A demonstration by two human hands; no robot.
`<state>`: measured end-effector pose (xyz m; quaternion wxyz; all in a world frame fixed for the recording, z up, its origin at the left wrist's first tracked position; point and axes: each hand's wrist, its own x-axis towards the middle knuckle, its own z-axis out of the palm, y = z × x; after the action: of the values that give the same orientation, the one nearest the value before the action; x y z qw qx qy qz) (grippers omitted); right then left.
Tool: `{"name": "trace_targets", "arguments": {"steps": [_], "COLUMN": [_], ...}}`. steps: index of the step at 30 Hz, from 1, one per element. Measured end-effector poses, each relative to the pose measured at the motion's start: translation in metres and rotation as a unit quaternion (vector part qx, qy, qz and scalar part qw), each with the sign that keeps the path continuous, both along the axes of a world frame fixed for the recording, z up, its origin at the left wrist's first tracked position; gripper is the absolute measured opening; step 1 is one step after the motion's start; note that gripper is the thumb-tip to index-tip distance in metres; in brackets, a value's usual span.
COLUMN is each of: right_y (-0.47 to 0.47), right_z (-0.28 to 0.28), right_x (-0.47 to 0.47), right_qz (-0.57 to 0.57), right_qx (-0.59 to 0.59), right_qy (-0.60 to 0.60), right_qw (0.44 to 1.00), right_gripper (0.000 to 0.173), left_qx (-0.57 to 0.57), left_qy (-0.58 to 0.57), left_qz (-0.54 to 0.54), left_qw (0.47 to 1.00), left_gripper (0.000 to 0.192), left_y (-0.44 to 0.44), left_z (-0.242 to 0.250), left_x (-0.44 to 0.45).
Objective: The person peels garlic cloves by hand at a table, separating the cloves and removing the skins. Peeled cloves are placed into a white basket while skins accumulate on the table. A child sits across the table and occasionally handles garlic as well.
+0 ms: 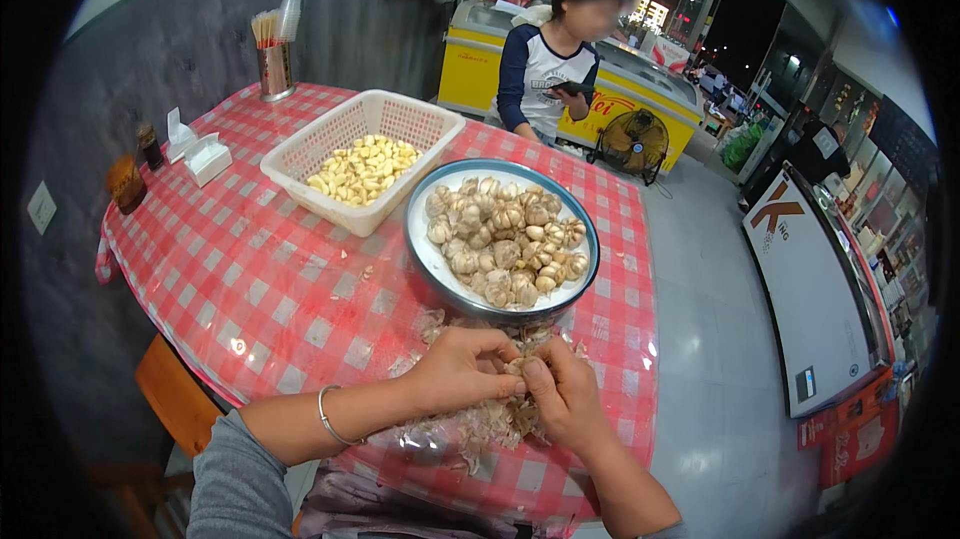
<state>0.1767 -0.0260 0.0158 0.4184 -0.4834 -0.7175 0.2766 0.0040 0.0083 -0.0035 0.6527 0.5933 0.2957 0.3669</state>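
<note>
Between the fingertips of my left hand [466, 368] and my right hand [564, 389] is a small piece of garlic [515, 366], partly hidden by the thumbs. Both hands hover low over a pile of dry garlic skins [495, 430] near the front of the table. Just beyond them stands a round white basin with a blue rim [592, 269], holding many unpeeled garlic bulbs and loose cloves [506, 239]. Farther left, a white plastic basket [300, 190] contains peeled, pale yellow cloves [364, 171].
A red checked cloth [285, 314] covers the table. Tissue packs [206, 158], sauce jars [126, 182] and a metal chopstick holder [275, 72] line its left side. Across the table a person [551, 73] holds a dark device, near a black fan [636, 143]. A white freezer [814, 299] stands right.
</note>
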Motion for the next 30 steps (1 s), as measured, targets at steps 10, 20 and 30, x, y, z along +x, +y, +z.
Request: {"name": "trace_targets", "arguments": {"steps": [10, 20, 30], "right_y": [0.004, 0.005, 0.009], "right_z": [-0.01, -0.021, -0.02], "right_x": [0.003, 0.001, 0.002], "right_qz": [-0.029, -0.051, -0.047], "right_qx": [0.044, -0.004, -0.061], "right_qy": [0.038, 0.073, 0.144], "right_qw": [0.998, 0.996, 0.987], "right_gripper": [0.017, 0.018, 0.019], "left_qx": [-0.047, -0.092, -0.175], "left_qy": [-0.087, -0.11, -0.168], "left_qz": [-0.033, -0.053, -0.067], "left_qw": [0.995, 0.988, 0.968], "left_gripper": [0.025, 0.028, 0.039], "left_y": [-0.003, 0.002, 0.006], "left_z": [0.004, -0.004, -0.006], "left_x": [-0.001, 0.001, 0.005]}}
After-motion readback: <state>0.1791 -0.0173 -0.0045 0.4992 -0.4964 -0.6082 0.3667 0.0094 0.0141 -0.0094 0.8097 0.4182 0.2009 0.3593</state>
